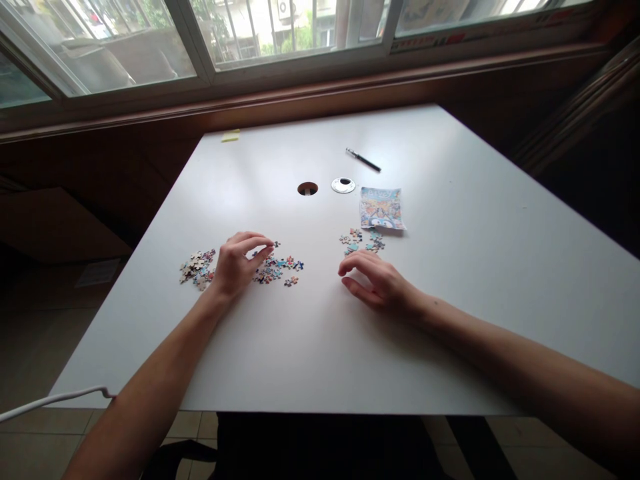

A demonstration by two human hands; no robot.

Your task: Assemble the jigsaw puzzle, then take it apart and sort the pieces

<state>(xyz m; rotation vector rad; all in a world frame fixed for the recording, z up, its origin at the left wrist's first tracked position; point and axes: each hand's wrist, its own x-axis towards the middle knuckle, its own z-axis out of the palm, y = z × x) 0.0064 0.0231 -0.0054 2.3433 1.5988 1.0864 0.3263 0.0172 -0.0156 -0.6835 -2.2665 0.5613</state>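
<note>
My left hand (pixel 241 261) is over the middle heap of jigsaw pieces (pixel 273 272), thumb and index finger pinched on a small jigsaw piece (pixel 277 245) that pokes out past the fingertips. To its left lies another pile of pieces (pixel 196 268), many with their pale backs up. My right hand (pixel 373 280) rests on the table, thumb and curled fingers apart, with nothing between them. Just beyond its fingers is a loose group of pieces (pixel 354 235), partly hidden by the hand. A creased picture sheet or packet (pixel 382 208) with a colourful print lies behind that group.
On the white table (pixel 310 347) are a black pen (pixel 363 160), a cable hole (pixel 307 189), its round metal-looking cover (pixel 343 185) and a yellow note (pixel 231 136). A white cable (pixel 55 399) crosses the front left edge. Windows stand behind the table.
</note>
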